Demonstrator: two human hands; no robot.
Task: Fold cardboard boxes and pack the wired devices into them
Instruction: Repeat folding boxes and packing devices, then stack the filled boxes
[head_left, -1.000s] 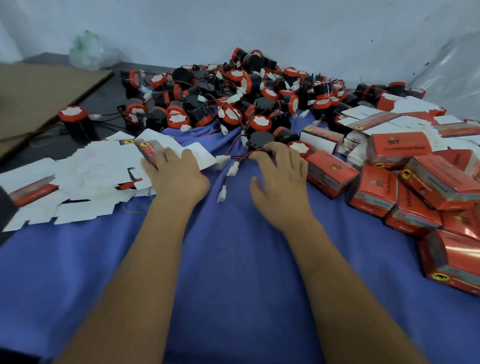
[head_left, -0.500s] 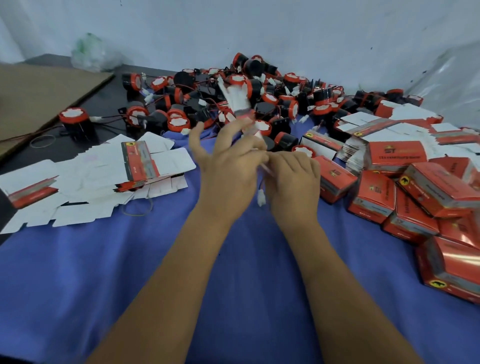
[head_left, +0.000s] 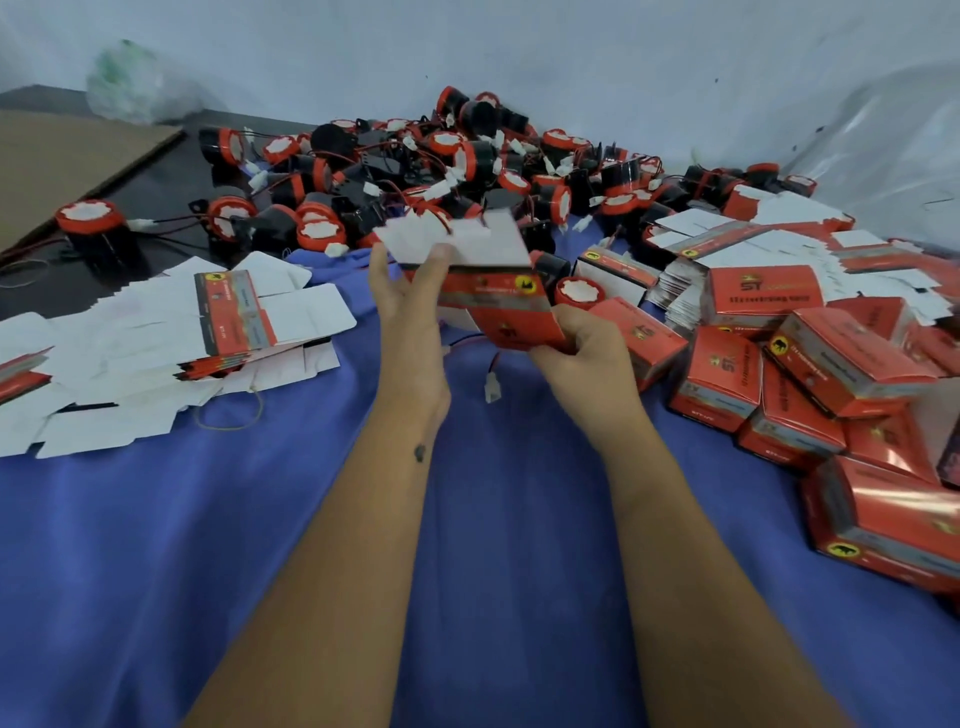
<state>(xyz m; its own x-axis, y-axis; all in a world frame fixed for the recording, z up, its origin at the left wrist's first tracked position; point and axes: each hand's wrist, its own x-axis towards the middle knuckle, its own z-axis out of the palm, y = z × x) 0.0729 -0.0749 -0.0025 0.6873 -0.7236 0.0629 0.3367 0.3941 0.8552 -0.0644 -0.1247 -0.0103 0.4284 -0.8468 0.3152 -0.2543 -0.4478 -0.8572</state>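
Flat white carton blanks (head_left: 156, 332) lie centre-left, finished red boxes (head_left: 810, 379) right. Left hand (head_left: 410, 312) and right hand (head_left: 582, 353) both grip a half-folded red cardboard box (head_left: 493, 296) at centre.

A blue cloth (head_left: 156, 545) covers most of the table in front of me. Off to my far left a sheet of brown cardboard (head_left: 57, 161) lies flat on the dark tabletop (head_left: 171, 182). Behind it, against the pale wall (head_left: 571, 47), sits a crumpled clear plastic bag (head_left: 130, 83) (greenish inside, too blurred to tell more). A thin rubber band (head_left: 228, 413) lies on the cloth near me.
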